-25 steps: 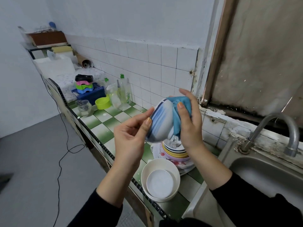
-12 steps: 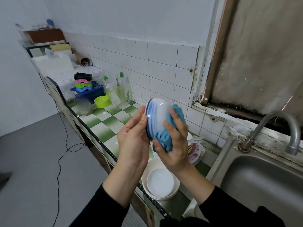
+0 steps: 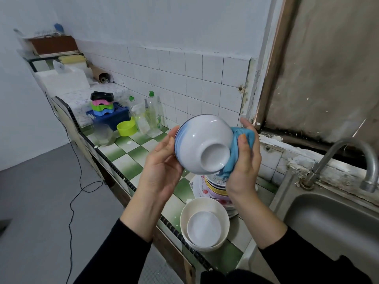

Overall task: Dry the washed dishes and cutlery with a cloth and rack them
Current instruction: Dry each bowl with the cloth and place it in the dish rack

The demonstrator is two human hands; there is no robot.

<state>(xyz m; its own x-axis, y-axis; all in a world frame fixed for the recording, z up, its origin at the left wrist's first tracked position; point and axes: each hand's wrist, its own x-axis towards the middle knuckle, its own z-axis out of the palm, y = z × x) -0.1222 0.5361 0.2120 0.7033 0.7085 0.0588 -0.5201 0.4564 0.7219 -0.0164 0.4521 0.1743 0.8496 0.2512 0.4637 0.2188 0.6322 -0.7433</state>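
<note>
A green-and-white checked tile counter (image 3: 131, 158) runs from far left to the sink on the right. Near its front edge sit nested white bowls (image 3: 204, 226), with a stack of plates (image 3: 213, 189) just behind. Farther left stand a lime bowl (image 3: 127, 128), a clear glass (image 3: 103, 135), detergent bottles (image 3: 153, 115) and a blue crate (image 3: 114, 119).

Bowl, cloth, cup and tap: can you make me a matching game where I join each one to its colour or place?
Things:
1. bowl
2. cloth
3. cup
4. tap

Matches:
A. lime green, on the counter beside the bottles
B. blue, pinched in the right hand
C. grey metal, above the sink
D. white with blue, held in the left hand

Pairs: 1-D, 2-B, 3-A, 4-C.
</note>
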